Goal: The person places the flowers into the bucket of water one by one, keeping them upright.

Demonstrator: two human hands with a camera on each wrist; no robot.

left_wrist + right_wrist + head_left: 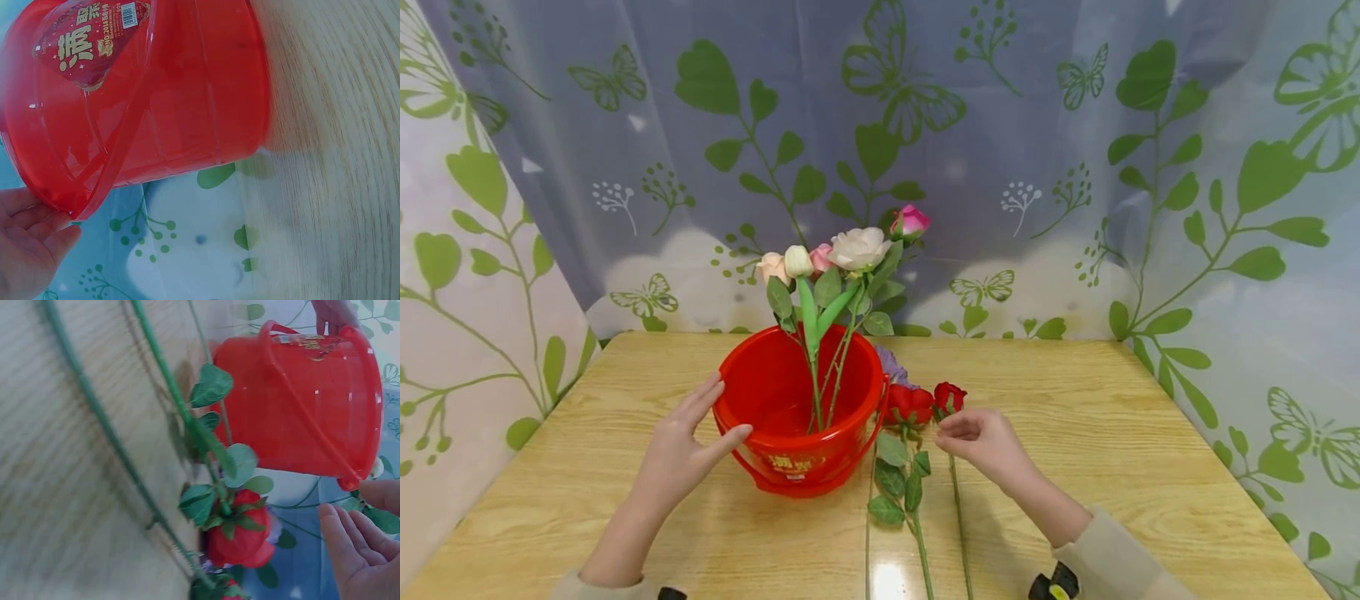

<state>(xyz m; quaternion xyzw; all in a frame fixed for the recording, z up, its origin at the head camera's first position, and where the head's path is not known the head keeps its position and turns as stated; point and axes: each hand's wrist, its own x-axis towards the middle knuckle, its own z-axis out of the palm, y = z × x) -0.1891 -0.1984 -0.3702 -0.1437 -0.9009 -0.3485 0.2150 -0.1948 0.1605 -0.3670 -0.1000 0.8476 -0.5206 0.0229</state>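
A red plastic bucket [850,450] stands on the table, with several artificial flowers leaning inside it: a large white bloom [859,248], a cream tulip [798,262], a peach rose [771,268] and a bright pink bud [912,221]. At its left rim rests my left hand [681,446], fingers and thumb spread. Right of the bucket lie a larger red rose [910,404], a smaller red rose [949,397] and a purple flower [891,367]. My right hand [988,446] hovers beside the smaller rose, fingers loosely bent; its palm shows bare in the right wrist view.
Long green stems [921,550] run from the loose flowers toward the front edge of the wooden table [1112,467]. A leaf-and-butterfly patterned curtain [1037,167] hangs behind and at both sides. The bucket's handle [312,422] hangs down its outer wall.
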